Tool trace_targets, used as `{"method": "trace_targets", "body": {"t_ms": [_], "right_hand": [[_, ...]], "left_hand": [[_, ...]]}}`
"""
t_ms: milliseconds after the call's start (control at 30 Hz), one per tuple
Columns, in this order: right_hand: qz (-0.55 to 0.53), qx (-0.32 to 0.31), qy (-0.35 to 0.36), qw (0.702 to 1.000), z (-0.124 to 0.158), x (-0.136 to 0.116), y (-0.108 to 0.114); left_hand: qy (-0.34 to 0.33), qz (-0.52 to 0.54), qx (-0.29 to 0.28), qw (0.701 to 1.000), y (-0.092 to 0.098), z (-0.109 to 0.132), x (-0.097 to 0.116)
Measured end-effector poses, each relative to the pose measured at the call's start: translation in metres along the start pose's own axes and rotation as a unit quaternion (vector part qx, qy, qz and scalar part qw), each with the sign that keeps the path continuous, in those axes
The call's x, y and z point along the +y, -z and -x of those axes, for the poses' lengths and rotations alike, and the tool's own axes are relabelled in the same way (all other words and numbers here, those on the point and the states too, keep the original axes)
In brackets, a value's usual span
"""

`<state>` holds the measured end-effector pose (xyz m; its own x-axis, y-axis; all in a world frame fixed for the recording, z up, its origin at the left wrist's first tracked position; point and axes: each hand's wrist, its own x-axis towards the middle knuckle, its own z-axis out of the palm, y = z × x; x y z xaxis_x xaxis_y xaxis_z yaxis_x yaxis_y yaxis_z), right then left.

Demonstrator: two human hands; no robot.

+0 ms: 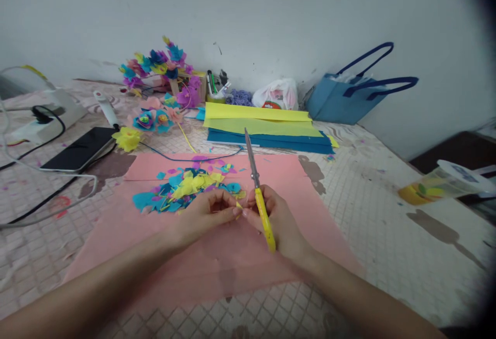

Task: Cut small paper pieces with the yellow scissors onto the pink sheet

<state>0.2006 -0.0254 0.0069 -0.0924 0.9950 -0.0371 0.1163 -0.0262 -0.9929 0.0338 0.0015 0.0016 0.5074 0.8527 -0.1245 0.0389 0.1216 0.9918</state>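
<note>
Above the pink paper sheet [217, 272], my left hand [209, 212] pinches a small piece of yellow paper [239, 205] between thumb and fingertips. My right hand [277, 220] meets it at that piece, its fingertips also at the paper. Yellow-handled scissors [264, 220] rest in my right hand, blades closed and pointing away toward the wall. A pile of yellow, blue and purple paper scraps [194, 184] lies on the pink sheet, just beyond my left hand.
Behind are yellow paper [256, 114], blue paper [271, 141], paper flowers [155, 65] and a blue bag [337, 98]. A phone [79, 148], cables and a power strip [58, 114] lie left. A plastic cup [437, 184] is at right.
</note>
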Motion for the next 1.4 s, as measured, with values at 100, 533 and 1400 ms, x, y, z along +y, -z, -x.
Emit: {"method": "trace_targets", "body": {"t_ms": [100,533,1400], "right_hand": [[-0.010,0.002,0.004,1.000,0.000,0.003,0.001],[-0.022,-0.021,-0.005,1.000,-0.002,0.006,0.005],[0.094,-0.218,-0.068,0.969,0.001,-0.013,0.018]], "left_hand": [[0.021,0.016,-0.008,1.000,-0.001,0.000,0.000],[0.010,0.010,-0.012,1.000,0.005,-0.003,-0.005],[-0.031,0.133,-0.035,0.990,0.056,-0.006,0.034]]}}
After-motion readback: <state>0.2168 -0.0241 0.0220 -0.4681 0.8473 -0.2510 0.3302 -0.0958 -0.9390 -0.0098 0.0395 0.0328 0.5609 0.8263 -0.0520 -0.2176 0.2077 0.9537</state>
